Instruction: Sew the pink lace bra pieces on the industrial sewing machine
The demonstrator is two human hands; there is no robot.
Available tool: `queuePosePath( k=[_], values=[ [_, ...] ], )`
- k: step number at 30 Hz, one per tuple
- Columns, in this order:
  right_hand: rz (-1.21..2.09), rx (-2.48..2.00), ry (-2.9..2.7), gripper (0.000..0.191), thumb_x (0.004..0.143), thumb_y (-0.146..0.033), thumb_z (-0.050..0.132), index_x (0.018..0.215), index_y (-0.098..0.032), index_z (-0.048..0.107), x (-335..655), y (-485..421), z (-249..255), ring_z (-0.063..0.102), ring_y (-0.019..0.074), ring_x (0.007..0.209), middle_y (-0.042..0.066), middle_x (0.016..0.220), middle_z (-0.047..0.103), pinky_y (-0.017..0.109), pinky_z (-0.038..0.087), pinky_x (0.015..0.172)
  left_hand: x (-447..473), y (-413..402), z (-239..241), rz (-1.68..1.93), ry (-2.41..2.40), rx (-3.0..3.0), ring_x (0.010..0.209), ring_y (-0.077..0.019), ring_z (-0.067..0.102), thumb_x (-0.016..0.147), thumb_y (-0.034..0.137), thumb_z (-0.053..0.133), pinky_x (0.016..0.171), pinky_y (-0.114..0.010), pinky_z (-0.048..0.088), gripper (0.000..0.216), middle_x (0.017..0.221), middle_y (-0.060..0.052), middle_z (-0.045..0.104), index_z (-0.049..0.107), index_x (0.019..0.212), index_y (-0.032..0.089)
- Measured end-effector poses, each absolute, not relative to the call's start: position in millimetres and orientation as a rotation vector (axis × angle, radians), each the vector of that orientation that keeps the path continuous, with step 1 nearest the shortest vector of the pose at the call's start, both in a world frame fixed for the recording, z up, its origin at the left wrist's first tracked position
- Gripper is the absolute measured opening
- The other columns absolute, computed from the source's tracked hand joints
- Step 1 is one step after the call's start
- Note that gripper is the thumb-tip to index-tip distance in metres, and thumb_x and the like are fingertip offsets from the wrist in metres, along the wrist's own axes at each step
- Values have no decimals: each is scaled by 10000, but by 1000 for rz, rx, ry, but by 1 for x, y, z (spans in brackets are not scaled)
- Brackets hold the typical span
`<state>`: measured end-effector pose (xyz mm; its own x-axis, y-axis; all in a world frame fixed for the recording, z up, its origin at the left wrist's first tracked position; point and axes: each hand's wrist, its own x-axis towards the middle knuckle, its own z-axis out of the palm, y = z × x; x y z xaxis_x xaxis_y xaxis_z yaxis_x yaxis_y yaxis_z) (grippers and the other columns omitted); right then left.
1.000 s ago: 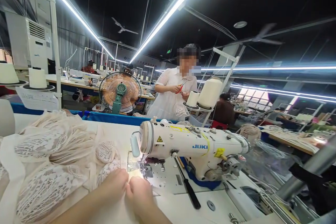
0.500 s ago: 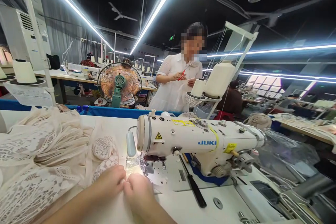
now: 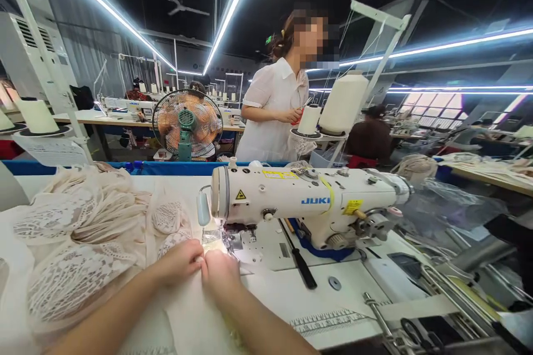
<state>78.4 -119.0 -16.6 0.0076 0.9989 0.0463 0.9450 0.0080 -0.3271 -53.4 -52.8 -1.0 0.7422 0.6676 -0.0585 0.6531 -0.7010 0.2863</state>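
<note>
My left hand (image 3: pixel 181 260) and my right hand (image 3: pixel 220 272) lie side by side, fingers closed, pressing pale cream lace fabric (image 3: pixel 83 244) onto the bed of a white sewing machine (image 3: pixel 303 199). Their fingertips meet just in front of the lit needle and presser foot (image 3: pixel 228 239). The fabric runs under both hands and piles up in a heap to the left.
A black-handled tool (image 3: pixel 302 266) lies on the machine bed. Thread cones (image 3: pixel 341 102) stand on a rack behind the machine. Beyond it a person in a white shirt (image 3: pixel 275 111) holds scissors near a green fan (image 3: pixel 187 125). Other workstations fill the background.
The view has tilted downward, showing more of my forearms and the table's front edge. My hands stay at the needle. The standing person has turned and lowered their hands.
</note>
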Motion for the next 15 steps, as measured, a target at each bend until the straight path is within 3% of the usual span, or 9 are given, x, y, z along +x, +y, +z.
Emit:
queuePosePath(
  k=[4,6,9,11,13,15],
  values=[
    [252,-1934,-2041,251,850,-216,403,972,-153,613,78,-132,-8,589,204,804,102,939,597,300,447,678,-49,-52,14,-26,1023,2717,805,-159,535,759,137,474,739,-248,417,91,842,-59,572,563,751,119],
    [217,-1855,-2027,308,856,-205,404,1116,-152,561,82,-152,-6,581,204,882,124,1133,536,315,461,733,-46,-62,24,-28,1094,2733,928,-201,536,746,97,486,810,-289,419,221,1031,-108,552,585,944,102],
    [241,-1747,-1956,379,876,-201,374,1235,-153,485,98,-215,-12,497,194,1104,115,1350,380,302,441,870,-51,-99,32,-30,1206,2757,1123,-279,463,791,138,496,912,-392,394,474,1422,-140,249,441,1262,137],
    [296,-1707,-1855,334,903,-231,340,1173,-153,521,118,-276,-22,486,159,1118,102,1283,453,282,430,900,-61,-134,30,-62,1196,2894,1115,-278,481,862,214,450,899,-407,422,425,1438,-126,250,426,1277,128],
    [91,-1573,-1699,229,901,-279,413,1033,-194,579,144,-342,-36,532,139,1027,75,1082,580,287,432,881,-74,-167,22,68,1057,2985,1202,-269,419,885,264,430,968,-399,392,414,1392,-120,344,430,1269,108],
    [35,-1773,-1515,167,912,-270,431,968,-242,586,173,-404,-53,546,112,941,50,961,603,292,418,848,-88,-191,10,294,972,2996,1239,-225,388,903,297,401,1024,-368,352,406,1363,-104,389,431,1269,125]
  ],
)
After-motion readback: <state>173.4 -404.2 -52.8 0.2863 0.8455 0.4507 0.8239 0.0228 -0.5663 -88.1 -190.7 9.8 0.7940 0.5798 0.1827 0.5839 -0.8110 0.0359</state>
